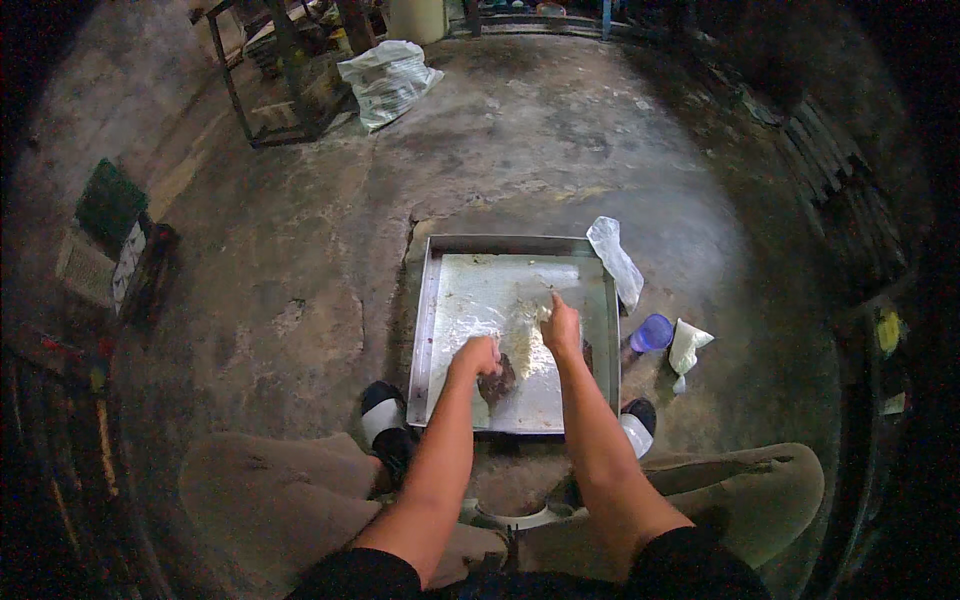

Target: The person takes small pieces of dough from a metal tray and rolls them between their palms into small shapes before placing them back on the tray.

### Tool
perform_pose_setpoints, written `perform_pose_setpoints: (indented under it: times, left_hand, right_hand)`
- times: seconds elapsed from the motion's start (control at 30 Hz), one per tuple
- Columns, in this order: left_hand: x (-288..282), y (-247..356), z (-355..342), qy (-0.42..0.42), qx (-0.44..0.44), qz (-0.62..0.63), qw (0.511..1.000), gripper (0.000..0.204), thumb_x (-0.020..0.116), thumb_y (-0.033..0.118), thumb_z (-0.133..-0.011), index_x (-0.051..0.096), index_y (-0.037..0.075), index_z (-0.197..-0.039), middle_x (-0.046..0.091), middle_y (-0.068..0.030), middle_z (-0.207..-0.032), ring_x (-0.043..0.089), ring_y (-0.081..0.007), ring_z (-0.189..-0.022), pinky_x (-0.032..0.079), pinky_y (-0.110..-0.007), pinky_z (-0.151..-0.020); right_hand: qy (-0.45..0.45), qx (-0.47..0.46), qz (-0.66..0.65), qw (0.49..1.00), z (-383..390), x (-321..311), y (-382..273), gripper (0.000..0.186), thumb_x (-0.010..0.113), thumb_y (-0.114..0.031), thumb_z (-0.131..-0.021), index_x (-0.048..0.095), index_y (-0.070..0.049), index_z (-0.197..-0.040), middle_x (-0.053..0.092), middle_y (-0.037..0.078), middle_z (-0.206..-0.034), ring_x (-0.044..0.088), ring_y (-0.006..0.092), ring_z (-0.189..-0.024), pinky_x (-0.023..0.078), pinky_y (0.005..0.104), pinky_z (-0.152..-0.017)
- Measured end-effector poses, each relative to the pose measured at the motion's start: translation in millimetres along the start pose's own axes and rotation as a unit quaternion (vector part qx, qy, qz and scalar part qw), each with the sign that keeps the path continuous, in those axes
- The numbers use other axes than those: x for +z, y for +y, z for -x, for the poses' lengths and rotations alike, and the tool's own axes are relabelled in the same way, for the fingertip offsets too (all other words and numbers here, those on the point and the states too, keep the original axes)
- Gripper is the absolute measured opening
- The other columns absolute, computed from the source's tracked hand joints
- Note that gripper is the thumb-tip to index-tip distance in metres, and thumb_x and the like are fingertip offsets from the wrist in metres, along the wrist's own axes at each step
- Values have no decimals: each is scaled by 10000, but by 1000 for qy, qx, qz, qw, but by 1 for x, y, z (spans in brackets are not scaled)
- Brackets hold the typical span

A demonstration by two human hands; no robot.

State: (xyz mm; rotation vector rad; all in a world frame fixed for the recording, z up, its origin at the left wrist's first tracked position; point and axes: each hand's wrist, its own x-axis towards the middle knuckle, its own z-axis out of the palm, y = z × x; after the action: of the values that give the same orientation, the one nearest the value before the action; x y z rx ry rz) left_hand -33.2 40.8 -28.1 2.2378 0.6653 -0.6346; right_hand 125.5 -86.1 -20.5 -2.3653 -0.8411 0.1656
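Note:
A square metal tray (430,330) with raised sides lies on the floor between my feet. Its bottom looks wet and shiny, with a pale, crumbly, flour-like heap (528,335) near the middle. My left hand (480,355) is over the tray, left of the heap, its fingers curled in. My right hand (562,325) is at the heap's right edge, one finger stretched forward and the others bent under. What either hand holds, if anything, is hidden. Both hands cast dark shadows or reflections on the tray bottom.
Right of the tray are a crumpled clear plastic bag (616,262), a purple cup (653,333) and a small bag of white stuff (688,348). A white sack (388,82) stands farther off by a metal frame (250,110). My shoes (383,408) flank the tray.

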Motion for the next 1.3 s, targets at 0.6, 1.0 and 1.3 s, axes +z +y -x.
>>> perform_pose_setpoints:
  times: [0.6,1.0,1.3]
  left_hand:
    - [45,-5,-23,341,56,266,900,167,641,69,-793,680,83,-955,689,-152,-871,674,-317,-816,532,-381,-722]
    - [39,-17,-4,280,-26,225,933,140,702,85,-744,704,74,-884,700,-128,-824,686,-275,-771,534,-349,-702]
    - [34,-35,-15,210,28,296,931,216,713,45,-739,713,68,-954,715,-99,-844,688,-192,-748,536,-302,-713]
  right_hand:
    - [-162,-210,113,957,96,25,-4,543,485,-136,-873,365,-18,-1390,445,202,-1387,538,387,-1147,505,450,-905]
    - [-247,-98,59,962,68,25,-20,340,556,-201,-838,626,-51,-1135,567,145,-1233,557,355,-1062,469,421,-911]
    - [-125,-149,90,977,85,24,-36,437,513,-132,-835,554,-67,-1265,561,106,-1281,559,349,-1028,501,417,-855]
